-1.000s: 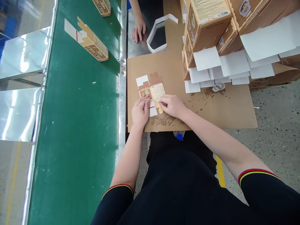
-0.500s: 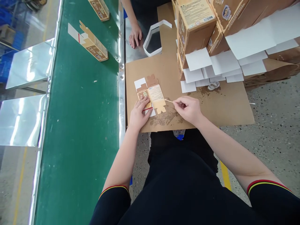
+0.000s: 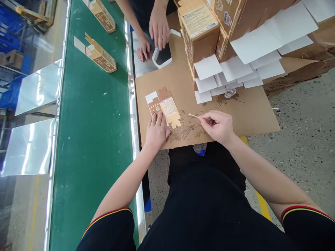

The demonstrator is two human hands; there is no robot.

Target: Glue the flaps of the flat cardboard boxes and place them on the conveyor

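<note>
A flattened printed carton [image 3: 169,106] lies on the brown cardboard sheet [image 3: 251,118]. My left hand [image 3: 157,131] rests flat on its lower left part, fingers spread, covering some of the print. To the right, my right hand [image 3: 218,126] pinches a cotton swab [image 3: 193,115], whose white tip points left toward the carton without touching it. Dark wet-looking smudges mark the sheet between and below them. A small clear round dish [image 3: 230,93] sits near the stacked boxes.
Stacked cartons [image 3: 201,38] with white flaps [image 3: 251,45] fill the back right. On the left, the green conveyor [image 3: 91,139] carries upright boxes [image 3: 103,59]. A co-worker's hands [image 3: 159,29] are at the back, by a white-edged frame [image 3: 162,64].
My right hand has drawn the swab right, away from the carton. My left hand now covers the red strip. A second co-worker's hand has come in over the white-edged frame. The view has shifted slightly.
</note>
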